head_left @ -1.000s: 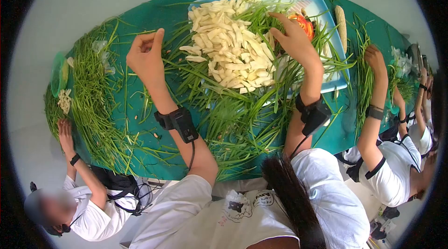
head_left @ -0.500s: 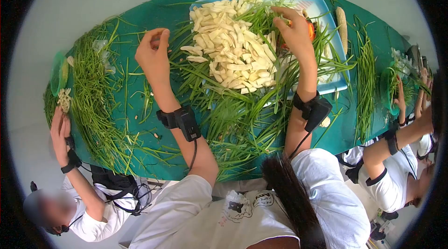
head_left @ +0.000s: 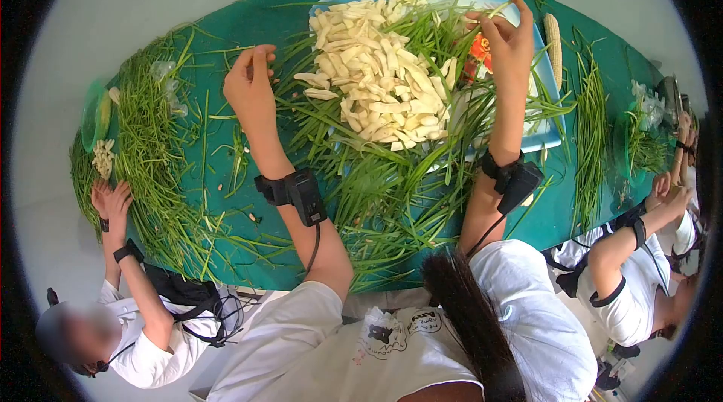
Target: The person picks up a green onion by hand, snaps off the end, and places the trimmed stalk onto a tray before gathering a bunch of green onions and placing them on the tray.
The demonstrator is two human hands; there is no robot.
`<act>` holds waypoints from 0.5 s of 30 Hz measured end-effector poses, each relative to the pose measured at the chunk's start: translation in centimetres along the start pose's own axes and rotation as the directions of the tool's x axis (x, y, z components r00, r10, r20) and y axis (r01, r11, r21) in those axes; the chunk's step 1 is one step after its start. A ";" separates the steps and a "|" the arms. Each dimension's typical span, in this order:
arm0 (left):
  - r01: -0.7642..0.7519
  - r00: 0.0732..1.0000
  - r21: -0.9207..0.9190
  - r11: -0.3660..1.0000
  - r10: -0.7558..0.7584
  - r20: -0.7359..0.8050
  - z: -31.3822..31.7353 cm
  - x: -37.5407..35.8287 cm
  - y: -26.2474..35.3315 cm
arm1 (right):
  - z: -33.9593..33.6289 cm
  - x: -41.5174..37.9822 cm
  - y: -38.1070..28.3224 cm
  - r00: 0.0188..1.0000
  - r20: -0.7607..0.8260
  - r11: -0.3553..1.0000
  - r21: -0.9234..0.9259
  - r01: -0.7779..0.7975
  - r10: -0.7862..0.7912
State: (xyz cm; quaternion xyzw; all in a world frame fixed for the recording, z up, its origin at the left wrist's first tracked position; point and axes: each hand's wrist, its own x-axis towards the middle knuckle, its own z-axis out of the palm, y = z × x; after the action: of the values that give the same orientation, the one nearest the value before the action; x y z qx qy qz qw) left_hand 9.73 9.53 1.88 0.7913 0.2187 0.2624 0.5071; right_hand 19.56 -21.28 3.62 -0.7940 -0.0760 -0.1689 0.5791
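My left hand [head_left: 251, 84] is closed above the green table [head_left: 226, 25], left of the tray, with a thin green stem sticking out from its fingertips. Over the right part of the blue-rimmed tray [head_left: 539, 48], my right hand [head_left: 506, 42] has its thumb and index finger spread apart; some stems pass beside its fingers. A heap of pale cut strips [head_left: 376, 74] covers the tray's left side. Long green stems [head_left: 399, 184] lie across the tray's front edge and over the table. Beneath my right hand, a red and orange pattern or item [head_left: 480, 52] shows.
A corn cob [head_left: 553, 48] lies right of the tray. Bundles of green stems [head_left: 151, 146] lie left and right. Green baskets [head_left: 95, 116] stand near both table ends. Co-workers' hands [head_left: 113, 202] show at the left and right edges.
My right hand has moved right and its fingers have spread wider, uncovering more of the red pattern. My left hand has shifted slightly right, with a stem now showing. The left co-worker's hands have come together.
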 end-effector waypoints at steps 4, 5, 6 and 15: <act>-0.150 0.986 0.146 0.978 0.159 -0.050 -0.3 0.4 -1.1 | -0.5 0.2 0.2 0.999 -0.012 0.996 0.080 0.045 -0.044; -0.176 0.979 0.230 0.957 0.196 -0.064 -0.4 0.4 -1.2 | -0.6 0.1 0.0 0.998 -0.053 0.989 0.141 0.052 -0.045; -0.175 0.979 0.230 0.957 0.195 -0.065 -0.4 0.4 -1.2 | -0.6 0.1 -0.2 0.995 -0.093 0.978 0.202 0.061 -0.043; -0.121 0.992 0.180 0.976 0.123 0.000 0.1 0.2 -1.3 | -1.7 -0.2 -3.6 0.968 -0.213 0.970 0.170 0.172 -0.134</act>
State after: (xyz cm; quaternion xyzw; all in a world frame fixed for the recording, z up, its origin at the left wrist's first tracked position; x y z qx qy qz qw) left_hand 9.87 10.10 0.74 0.8441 0.1955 0.2766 0.4156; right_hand 17.95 -21.73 7.28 -0.7067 -0.0941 -0.2844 0.6410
